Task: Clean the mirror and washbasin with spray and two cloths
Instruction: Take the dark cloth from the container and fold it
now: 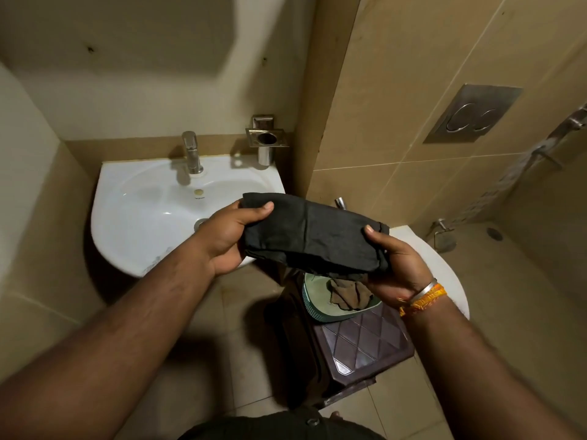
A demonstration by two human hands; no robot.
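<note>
I hold a folded dark grey cloth (313,235) stretched between both hands, above the gap between the washbasin and a stool. My left hand (227,236) pinches its left end, and my right hand (401,265) grips its right end. The white washbasin (133,217) is fixed to the wall at the left, with a chrome tap (191,153) at its back. A second, brown cloth (349,295) lies crumpled in a green bowl (313,308) below my right hand. No mirror and no spray bottle are in view.
The green bowl rests on a dark brown plastic stool (362,347). A white toilet (444,265) stands at the right, under a steel flush plate (473,114). A steel holder (266,139) hangs on the wall beside the tap. Beige tiles cover the walls and floor.
</note>
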